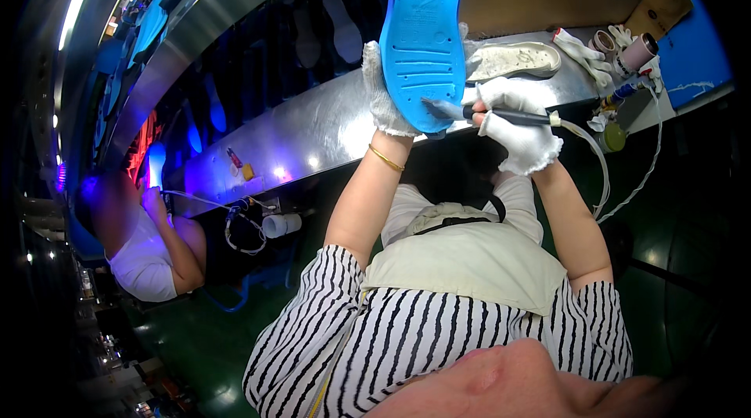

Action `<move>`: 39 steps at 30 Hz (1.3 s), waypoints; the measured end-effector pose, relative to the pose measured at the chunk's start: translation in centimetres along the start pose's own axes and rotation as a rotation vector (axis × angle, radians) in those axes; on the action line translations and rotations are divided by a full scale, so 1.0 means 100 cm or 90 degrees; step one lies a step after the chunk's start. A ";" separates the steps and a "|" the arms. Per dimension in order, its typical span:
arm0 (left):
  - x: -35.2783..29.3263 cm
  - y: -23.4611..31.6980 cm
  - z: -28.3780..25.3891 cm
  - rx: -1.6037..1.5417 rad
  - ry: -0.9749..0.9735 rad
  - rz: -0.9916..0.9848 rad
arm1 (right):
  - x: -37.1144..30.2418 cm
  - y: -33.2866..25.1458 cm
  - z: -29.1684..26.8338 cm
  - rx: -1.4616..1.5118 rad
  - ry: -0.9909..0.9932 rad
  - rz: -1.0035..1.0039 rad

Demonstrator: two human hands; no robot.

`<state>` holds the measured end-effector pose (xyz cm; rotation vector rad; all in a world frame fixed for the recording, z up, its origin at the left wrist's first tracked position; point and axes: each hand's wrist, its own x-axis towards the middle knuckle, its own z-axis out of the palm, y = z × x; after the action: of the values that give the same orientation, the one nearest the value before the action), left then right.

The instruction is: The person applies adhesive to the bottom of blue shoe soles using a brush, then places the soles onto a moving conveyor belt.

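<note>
In my gloved left hand [380,97] is a bright blue shoe sole [426,34], gripped from behind with its inner face toward me. Holes dot its far part, and raised ridges run across the nearer part. My right hand [526,148], in a white glove with bare fingertips showing, closes round a black-handled brush [512,116]. The brush's grey bristle end rests on or just over the sole's near end. From the back of the handle a clear tube [598,156] curves down and away.
A white shoe [512,60] lies on the metal bench edge [313,124]. Beyond it are loose gloves [583,54], a spool [637,52] and a green-lidded container [610,137]. At left, a person [149,250] works by a conveyor bearing soles [340,27].
</note>
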<state>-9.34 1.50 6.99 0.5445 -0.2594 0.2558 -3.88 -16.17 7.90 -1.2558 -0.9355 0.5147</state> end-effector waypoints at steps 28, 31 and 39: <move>0.014 0.010 -0.007 0.235 0.241 -0.315 | 0.022 -0.019 -0.020 0.015 -0.178 0.160; 0.016 0.013 0.008 0.204 0.182 -0.347 | 0.024 -0.012 -0.020 -0.125 -0.221 0.089; 0.014 0.009 -0.008 0.291 0.166 -0.361 | 0.029 -0.024 -0.040 -0.047 -0.199 0.262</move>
<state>-8.17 2.93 7.15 0.9995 0.2189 -0.1732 0.58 -16.83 10.94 -1.4702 -0.9621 1.0309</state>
